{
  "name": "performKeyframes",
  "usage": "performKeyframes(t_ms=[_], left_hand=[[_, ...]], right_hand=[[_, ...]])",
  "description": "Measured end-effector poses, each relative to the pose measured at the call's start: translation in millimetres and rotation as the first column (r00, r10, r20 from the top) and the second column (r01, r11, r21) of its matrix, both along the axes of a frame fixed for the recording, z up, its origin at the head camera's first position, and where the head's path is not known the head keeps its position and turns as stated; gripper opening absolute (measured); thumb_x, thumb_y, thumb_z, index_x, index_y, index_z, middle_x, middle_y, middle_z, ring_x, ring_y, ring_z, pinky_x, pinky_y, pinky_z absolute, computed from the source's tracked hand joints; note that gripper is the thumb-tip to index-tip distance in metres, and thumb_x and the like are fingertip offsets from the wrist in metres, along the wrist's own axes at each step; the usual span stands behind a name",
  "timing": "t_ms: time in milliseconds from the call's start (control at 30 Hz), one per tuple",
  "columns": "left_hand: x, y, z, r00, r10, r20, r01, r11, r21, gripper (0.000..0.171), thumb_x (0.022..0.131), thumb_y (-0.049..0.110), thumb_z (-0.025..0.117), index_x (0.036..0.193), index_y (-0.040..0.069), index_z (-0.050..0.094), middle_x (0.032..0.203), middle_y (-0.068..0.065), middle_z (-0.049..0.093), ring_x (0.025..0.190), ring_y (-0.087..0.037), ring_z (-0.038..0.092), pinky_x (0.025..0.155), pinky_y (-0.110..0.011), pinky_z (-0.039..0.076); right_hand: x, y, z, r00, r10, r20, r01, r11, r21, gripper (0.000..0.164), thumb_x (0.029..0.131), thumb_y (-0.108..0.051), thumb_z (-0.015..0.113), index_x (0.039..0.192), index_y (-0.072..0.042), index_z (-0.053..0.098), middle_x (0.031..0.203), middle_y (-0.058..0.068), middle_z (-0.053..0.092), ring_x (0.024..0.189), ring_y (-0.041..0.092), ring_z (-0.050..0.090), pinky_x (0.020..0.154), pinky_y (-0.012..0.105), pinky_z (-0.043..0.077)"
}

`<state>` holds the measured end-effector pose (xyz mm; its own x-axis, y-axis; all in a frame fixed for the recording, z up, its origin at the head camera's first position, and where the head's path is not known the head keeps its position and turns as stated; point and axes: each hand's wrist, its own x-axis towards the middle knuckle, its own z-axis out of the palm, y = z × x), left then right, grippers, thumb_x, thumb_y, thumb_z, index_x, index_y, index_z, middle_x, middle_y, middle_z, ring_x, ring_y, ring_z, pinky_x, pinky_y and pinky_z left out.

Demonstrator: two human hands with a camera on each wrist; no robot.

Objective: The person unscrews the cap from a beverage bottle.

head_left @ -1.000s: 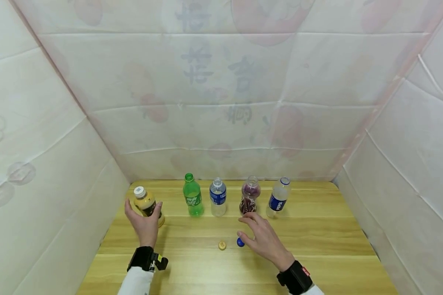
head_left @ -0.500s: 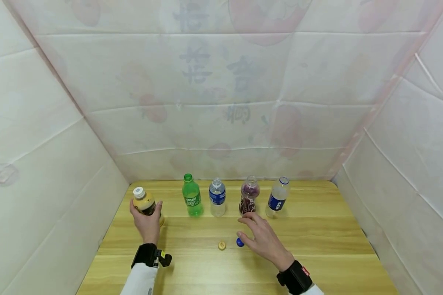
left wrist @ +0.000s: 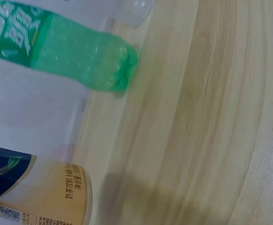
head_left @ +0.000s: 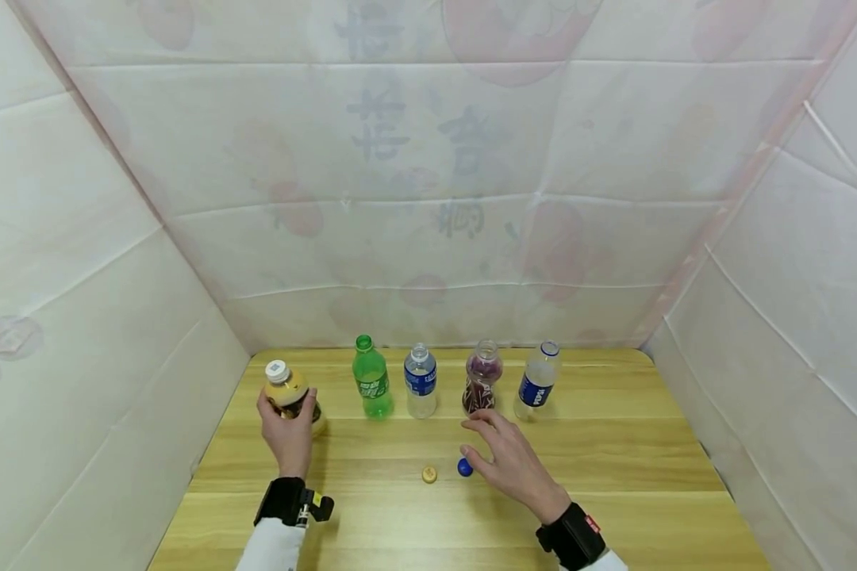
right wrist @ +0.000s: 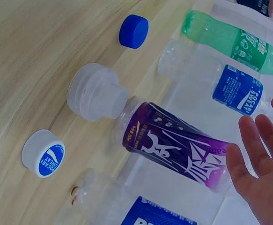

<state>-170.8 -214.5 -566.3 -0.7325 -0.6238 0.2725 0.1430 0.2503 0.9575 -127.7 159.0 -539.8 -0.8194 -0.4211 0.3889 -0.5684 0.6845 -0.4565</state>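
My left hand (head_left: 288,440) grips a milk tea bottle (head_left: 286,390) with a white cap, upright at the table's left; its label fills the lower left corner of the left wrist view. My right hand (head_left: 516,468) hangs over the table with fingers apart and loosely bent, holding nothing. By its thumb lies a blue cap (head_left: 465,467), with a yellow cap (head_left: 429,474) further left. In the right wrist view, a translucent cap (right wrist: 96,91) and a white Pocari Sweat cap (right wrist: 43,153) lie near that hand, which hides them from the head view.
Uncapped bottles stand in a row along the back: a green one (head_left: 373,382), a Pocari Sweat bottle (head_left: 421,385), a purple-labelled bottle (head_left: 482,381) and a Pepsi bottle (head_left: 537,385). White cloth walls (head_left: 428,254) enclose the wooden table (head_left: 636,468) behind and at both sides.
My left hand has closed in around the milk tea bottle, and both have shifted slightly to the right. The right hand and the caps have stayed in place.
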Motion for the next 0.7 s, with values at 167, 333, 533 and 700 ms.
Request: performKeyframes(t_ms=[167,333,533,700], left_hand=[[7.0,11,5.4,0.998,-0.026,-0.050,0.023,0.998,-0.055,0.078,0.091,0.019,0.082,0.154,0.008,0.039,0.140,-0.012,0.055,0.125,-0.026,0.054,0.098,-0.036,0.043],[14.7,25,12.4,0.992,-0.089,-0.087,0.079,0.990,-0.117,0.077,0.088,0.011,0.084,0.151,0.003,0.042,0.136,-0.015,0.056,0.121,-0.023,0.053,0.099,-0.032,0.042],[21.5,38,9.7,0.977,-0.190,-0.093,0.170,0.966,-0.192,0.076,0.083,0.002,0.086,0.147,0.001,0.045,0.135,-0.015,0.057,0.121,-0.020,0.053,0.102,-0.040,0.042],[22.7,46,-0.2,0.938,-0.305,-0.162,0.216,0.885,-0.412,0.078,0.072,-0.003,0.091,0.140,-0.003,0.050,0.129,-0.018,0.060,0.118,-0.022,0.056,0.103,-0.028,0.042]], right_hand=[[-0.8,1,-0.3,1.000,0.003,-0.003,-0.003,1.000,-0.006,0.036,0.095,-0.027,0.076,0.126,-0.011,0.070,0.130,0.006,0.061,0.118,0.025,0.061,0.097,0.051,0.053],[-2.2,1,1.0,1.000,0.007,0.011,-0.006,1.000,-0.028,0.035,0.095,-0.025,0.076,0.125,-0.009,0.069,0.131,0.008,0.060,0.120,0.026,0.060,0.099,0.049,0.053],[-2.2,1,3.3,0.999,-0.006,0.049,0.008,0.999,-0.041,0.033,0.098,-0.025,0.074,0.127,-0.011,0.069,0.134,0.008,0.059,0.122,0.026,0.060,0.101,0.049,0.053],[-1.1,0,4.2,0.997,-0.002,0.071,0.006,0.998,-0.058,0.034,0.100,-0.026,0.072,0.129,-0.010,0.068,0.135,0.008,0.059,0.123,0.026,0.060,0.101,0.048,0.054]])
